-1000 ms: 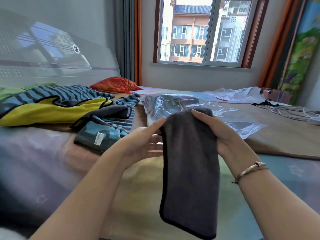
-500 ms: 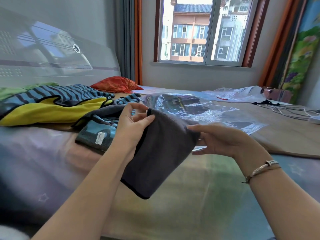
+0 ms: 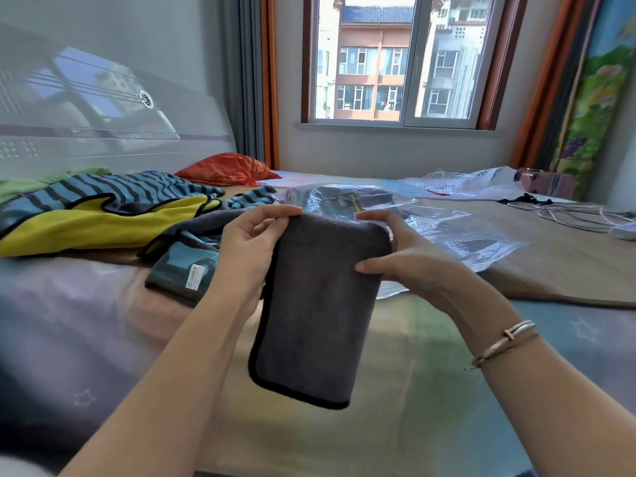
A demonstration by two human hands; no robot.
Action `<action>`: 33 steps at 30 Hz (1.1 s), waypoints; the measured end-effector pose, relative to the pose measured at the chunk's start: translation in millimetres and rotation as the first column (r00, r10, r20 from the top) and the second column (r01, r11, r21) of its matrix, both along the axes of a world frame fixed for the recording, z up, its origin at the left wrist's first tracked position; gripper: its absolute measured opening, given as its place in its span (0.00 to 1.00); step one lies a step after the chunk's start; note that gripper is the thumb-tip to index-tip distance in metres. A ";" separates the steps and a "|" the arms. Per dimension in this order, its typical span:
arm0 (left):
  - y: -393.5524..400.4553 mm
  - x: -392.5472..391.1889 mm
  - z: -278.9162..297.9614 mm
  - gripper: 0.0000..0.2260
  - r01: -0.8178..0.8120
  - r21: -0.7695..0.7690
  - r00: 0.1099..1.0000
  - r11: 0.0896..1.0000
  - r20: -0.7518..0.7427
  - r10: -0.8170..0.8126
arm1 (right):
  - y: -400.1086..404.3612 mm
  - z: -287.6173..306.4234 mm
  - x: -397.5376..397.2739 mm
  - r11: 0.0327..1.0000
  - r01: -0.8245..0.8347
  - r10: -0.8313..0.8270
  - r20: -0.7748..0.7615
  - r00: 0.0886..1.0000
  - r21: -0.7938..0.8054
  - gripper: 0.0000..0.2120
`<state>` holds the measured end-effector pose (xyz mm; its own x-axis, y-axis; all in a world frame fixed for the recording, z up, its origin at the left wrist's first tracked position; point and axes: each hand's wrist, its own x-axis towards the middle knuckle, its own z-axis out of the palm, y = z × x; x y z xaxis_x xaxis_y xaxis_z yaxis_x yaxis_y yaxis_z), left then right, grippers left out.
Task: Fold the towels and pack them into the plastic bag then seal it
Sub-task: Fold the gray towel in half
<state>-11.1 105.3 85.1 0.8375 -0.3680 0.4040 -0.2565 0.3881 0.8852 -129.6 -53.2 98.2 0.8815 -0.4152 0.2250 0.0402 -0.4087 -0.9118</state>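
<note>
A folded grey towel (image 3: 316,304) with a dark bound edge hangs in the air above the near part of the bed (image 3: 413,373), held up by its top edge between both hands. The left hand (image 3: 251,242) pinches the top left corner, thumb and fingertips curled onto the fold, palm turned toward the camera. The right hand (image 3: 402,256) grips the top right corner, its thumb laid across the near face of the cloth and its fingers wrapped behind the upper edge; a bracelet (image 3: 506,342) sits on that wrist. The towel's lower end drops free, tilted slightly to the left, clear of the sheet. Just beyond the hands lies the clear plastic bag (image 3: 447,228), flat on a tan mat (image 3: 568,263) that covers the far right of the bed, with dark cloth already visible inside its far end. To the left, near the headboard (image 3: 103,125), a heap of other towels lies spread out: a blue-and-black striped one (image 3: 113,191), a yellow one (image 3: 103,225), and a teal one with a white label (image 3: 186,270) closest to the left forearm. An orange pillow (image 3: 227,168) rests farther back by the curtain. A second crumpled plastic bag (image 3: 471,184) and some white cables (image 3: 581,215) lie at the far right, under the window (image 3: 399,60).
</note>
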 end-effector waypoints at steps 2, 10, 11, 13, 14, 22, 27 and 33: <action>3.6 3.2 1.3 0.08 -0.063 0.144 0.996 0.988 0.066 0.054 | -2.1 1.7 0.7 0.998 0.059 -0.061 0.111 0.992 0.018 0.27; 15.6 -3.7 11.5 0.28 0.002 0.415 0.975 0.910 0.202 -0.095 | -0.2 7.4 1.4 0.996 0.093 -0.088 0.372 0.924 0.005 0.22; 15.9 -3.3 11.7 0.26 -0.032 0.422 0.971 0.906 0.230 -0.073 | 1.1 7.1 2.4 0.994 0.105 -0.094 0.396 0.913 -0.006 0.22; 17.5 -2.7 12.1 0.18 -0.133 0.431 0.953 0.892 0.304 -0.004 | 2.9 7.7 3.3 0.992 0.126 -0.107 0.447 0.888 -0.011 0.21; 18.3 -2.1 12.8 0.14 -0.177 0.422 0.943 0.889 0.331 0.030 | 3.3 8.7 3.0 0.992 0.130 -0.113 0.473 0.874 -0.003 0.21; 18.2 -9.1 28.7 0.07 -0.080 0.268 0.950 0.960 0.312 -0.007 | -2.9 13.2 -4.5 0.993 0.102 -0.113 0.560 0.821 0.051 0.25; 1.8 -22.4 41.1 0.09 0.021 0.236 0.956 0.971 0.280 -0.089 | -21.6 12.9 -9.0 0.983 0.018 -0.103 0.469 0.877 0.181 0.26; -17.4 -28.5 51.6 0.07 -0.134 0.385 0.891 0.913 0.450 -0.059 | -46.9 5.1 -22.6 0.958 0.040 -0.141 0.345 0.928 0.285 0.08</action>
<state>-39.6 87.9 136.7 0.6204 -0.5485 0.5607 -0.6643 0.0125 0.7473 -152.2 -100.1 103.3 0.7180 -0.5784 0.3873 0.3590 -0.1690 -0.9179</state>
